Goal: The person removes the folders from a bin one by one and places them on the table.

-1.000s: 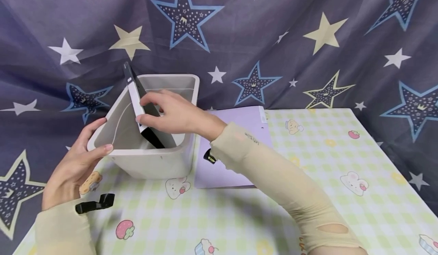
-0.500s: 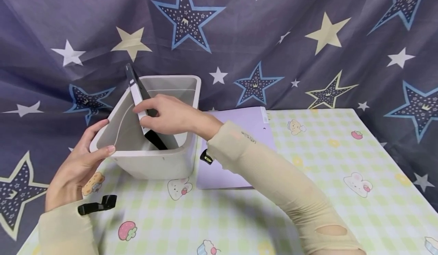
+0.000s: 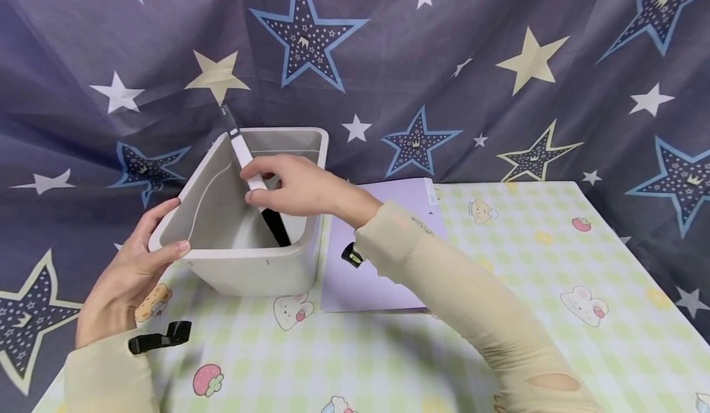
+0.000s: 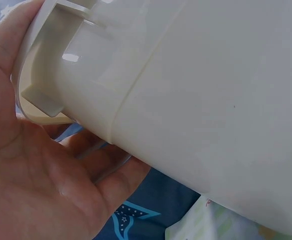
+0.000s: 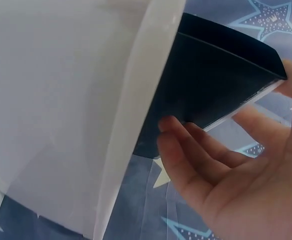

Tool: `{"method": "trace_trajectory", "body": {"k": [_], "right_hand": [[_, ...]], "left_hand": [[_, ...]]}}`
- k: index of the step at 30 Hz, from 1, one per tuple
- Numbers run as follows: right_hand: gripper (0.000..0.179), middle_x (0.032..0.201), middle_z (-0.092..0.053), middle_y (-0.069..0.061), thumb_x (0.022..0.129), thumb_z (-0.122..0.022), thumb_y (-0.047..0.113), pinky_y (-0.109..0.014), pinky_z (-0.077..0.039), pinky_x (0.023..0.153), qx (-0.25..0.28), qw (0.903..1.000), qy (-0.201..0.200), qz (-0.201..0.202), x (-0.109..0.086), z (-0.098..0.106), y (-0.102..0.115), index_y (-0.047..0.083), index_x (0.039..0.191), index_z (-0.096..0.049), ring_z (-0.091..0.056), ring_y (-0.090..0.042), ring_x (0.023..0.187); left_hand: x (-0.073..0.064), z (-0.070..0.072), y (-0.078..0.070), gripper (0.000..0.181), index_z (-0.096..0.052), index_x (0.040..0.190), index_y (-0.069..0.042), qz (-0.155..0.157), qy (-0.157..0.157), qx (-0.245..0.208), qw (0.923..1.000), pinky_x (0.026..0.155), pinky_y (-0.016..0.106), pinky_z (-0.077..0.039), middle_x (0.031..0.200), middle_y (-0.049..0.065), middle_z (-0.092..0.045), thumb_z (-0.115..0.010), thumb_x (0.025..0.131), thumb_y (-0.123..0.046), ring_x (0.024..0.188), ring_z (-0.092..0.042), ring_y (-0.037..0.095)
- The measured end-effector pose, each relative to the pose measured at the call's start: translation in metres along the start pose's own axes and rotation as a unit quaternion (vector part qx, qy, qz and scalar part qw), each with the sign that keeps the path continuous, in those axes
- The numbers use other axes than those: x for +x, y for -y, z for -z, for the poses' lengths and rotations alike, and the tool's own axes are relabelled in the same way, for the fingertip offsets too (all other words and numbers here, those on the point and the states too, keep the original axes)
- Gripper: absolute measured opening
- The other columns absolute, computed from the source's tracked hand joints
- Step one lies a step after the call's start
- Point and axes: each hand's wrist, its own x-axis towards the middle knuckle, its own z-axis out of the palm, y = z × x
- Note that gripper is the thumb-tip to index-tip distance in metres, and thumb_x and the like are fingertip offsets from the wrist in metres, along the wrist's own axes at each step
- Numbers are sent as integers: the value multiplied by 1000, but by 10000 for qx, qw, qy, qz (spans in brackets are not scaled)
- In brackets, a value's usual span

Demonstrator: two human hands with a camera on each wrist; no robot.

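A black binder [image 3: 243, 154] with a white strip along its narrow spine leans inside a light grey plastic bin [image 3: 238, 253], its far end rising past the bin's rim. My right hand [image 3: 302, 185] pinches the spine between thumb and fingers over the opening. In the right wrist view the binder's dark face [image 5: 206, 75] sticks out beyond the rim, with several fingertips against it. At the bin's near left corner, my left hand [image 3: 133, 259] grips the rim, thumb on top. The left wrist view shows its fingers behind the bin's outer wall [image 4: 186, 100].
Right of the bin, a purple folder [image 3: 377, 277] lies flat, partly under the right forearm. A checked cloth with cartoon prints [image 3: 499, 290] covers the table. Close behind the table hangs a dark curtain with stars [image 3: 377, 43].
The binder has shifted right inside the bin, and its black face shows less. My right hand slid a little left along it, then moved right with it. The left hand stays on the rim.
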Motion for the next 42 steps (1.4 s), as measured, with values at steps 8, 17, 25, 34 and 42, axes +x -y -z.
{"method": "trace_trajectory", "body": {"k": [8, 17, 25, 34, 42], "right_hand": [[37, 113, -58, 5, 91, -61, 34, -20, -41, 82, 10, 9996, -209, -191, -8, 10, -13, 20, 125, -57, -57, -6, 88], [38, 103, -61, 4, 91, -54, 29, -23, -40, 80, -274, 9991, 59, -308, -8, 15, -20, 25, 129, -57, -51, -9, 84], [32, 85, -59, 0, 85, -65, 32, -26, -43, 71, -175, 9991, 125, -362, -2, 19, -19, 24, 116, -59, -53, -13, 77], [22, 69, -54, 2, 80, -66, 24, -25, -42, 64, -128, 9969, -487, -606, 7, 8, -19, 24, 102, -64, -52, -14, 67], [20, 59, -41, 3, 79, -67, 19, -26, -37, 58, 169, 9925, -1110, -487, 1, 11, -25, 21, 99, -67, -39, -11, 54]], "left_hand": [[-1, -1, 1, 76, -26, 148, -17, 45, -30, 23, 10000, 82, 19, -47, 133, 5, -37, -53, 85, 16, 107, -50, 13], [-4, -1, 2, 76, -26, 148, -18, 52, 9, 91, 9999, 83, 19, -46, 135, 4, -37, -53, 85, 15, 108, -51, 11], [-4, -2, 2, 77, -25, 149, -16, 59, -23, 238, 9997, 84, 19, -46, 135, 5, -36, -54, 85, 15, 110, -50, 13], [-5, 0, 2, 76, -27, 148, -17, 70, -50, 242, 9997, 83, 19, -46, 134, 4, -38, -54, 85, 16, 108, -51, 12], [-2, 1, -1, 76, -27, 148, -15, -110, 24, 191, 9998, 83, 19, -46, 135, 5, -37, -53, 84, 18, 109, -50, 13]]}}
